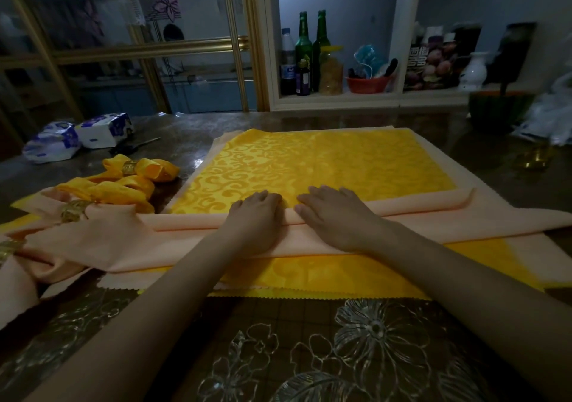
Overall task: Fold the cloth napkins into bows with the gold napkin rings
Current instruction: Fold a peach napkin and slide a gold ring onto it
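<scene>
Two tissue packs (77,137) are lying at the far left of the table (278,355). Nearer, a yellow bow (148,169) is sitting in a gold ring (129,167), with a peach bow (102,240) beside it. The left hand (257,213) is resting on the peach napkin (433,216), which is lying as a long folded band across the yellow napkin (325,160) at mid-table. Its fingers are bending down over the band's far edge, and I cannot tell whether they are pinching it. Just beside it, the right hand (334,216) is pressing the same band with its fingers nearly straight and slightly spread. A glass (537,154) is standing at the far right.
</scene>
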`<state>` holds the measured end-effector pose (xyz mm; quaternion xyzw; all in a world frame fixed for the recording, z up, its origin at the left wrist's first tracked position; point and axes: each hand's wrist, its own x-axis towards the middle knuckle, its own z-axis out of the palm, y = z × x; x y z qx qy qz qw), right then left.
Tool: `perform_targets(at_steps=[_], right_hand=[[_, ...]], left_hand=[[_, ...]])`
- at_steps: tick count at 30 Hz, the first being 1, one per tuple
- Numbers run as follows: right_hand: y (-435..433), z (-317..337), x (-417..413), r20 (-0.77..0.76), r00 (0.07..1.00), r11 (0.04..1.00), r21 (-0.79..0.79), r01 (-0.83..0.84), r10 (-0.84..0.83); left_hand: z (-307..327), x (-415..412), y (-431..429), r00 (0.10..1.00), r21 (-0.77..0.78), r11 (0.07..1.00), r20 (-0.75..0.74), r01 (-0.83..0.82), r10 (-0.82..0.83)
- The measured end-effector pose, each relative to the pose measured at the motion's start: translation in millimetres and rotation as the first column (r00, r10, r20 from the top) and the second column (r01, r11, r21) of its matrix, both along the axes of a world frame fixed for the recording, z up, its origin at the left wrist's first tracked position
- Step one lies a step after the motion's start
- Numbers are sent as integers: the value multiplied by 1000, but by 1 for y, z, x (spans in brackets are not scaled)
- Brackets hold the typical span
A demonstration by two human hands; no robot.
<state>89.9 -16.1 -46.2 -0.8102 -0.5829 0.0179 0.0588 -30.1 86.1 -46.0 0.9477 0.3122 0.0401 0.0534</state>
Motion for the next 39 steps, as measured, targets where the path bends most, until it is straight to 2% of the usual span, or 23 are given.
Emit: perform_targets(at_steps=[3, 7, 11, 14, 18, 20, 25, 29, 31, 33, 35, 39], right_hand=[[-4, 1, 11, -60, 996, 993, -105, 60, -67], [-7, 2, 18, -47, 994, 981, -176, 86, -96], [-23, 6, 34, -61, 986, 971, -193, 143, -157], [-43, -1, 48, -79, 977, 977, -94, 190, -197], [-55, 0, 44, -155, 984, 967, 226, 117, -83], [-57, 3, 39, -156, 987, 939, 332, 88, -38], [-61, 3, 35, -104, 994, 894, 443, 64, -20], [-61, 7, 31, -83, 996, 890, 455, 16, 25], [-63, 9, 29, -68, 997, 903, 429, -12, 46], [-64, 10, 28, -83, 995, 912, 411, -16, 56], [-65, 12, 27, -117, 992, 924, 382, 0, 48], [-67, 13, 24, -187, 982, 960, 281, 24, 30]], left_hand=[[-1, -1, 5, 996, -87, 994, -61, -68, 63], [5, -3, 11, 989, -223, 969, -118, -108, 83], [6, -5, 13, 991, -233, 969, -126, -81, 53], [5, -7, 11, 993, -211, 975, -109, -74, 52], [8, -4, 6, 997, -164, 984, 16, -71, 75], [13, -6, 6, 997, -147, 989, 66, -31, 41], [25, -12, -6, 960, -128, 980, 256, 150, -114], [30, -11, -17, 914, -168, 971, 394, 173, -94], [27, -8, -21, 947, -182, 968, 300, 171, -111], [21, -6, -24, 989, -187, 971, 51, 147, -140], [17, -6, -26, 978, -178, 978, -156, 110, -138], [18, -6, -33, 955, -219, 973, -266, 72, -131]])
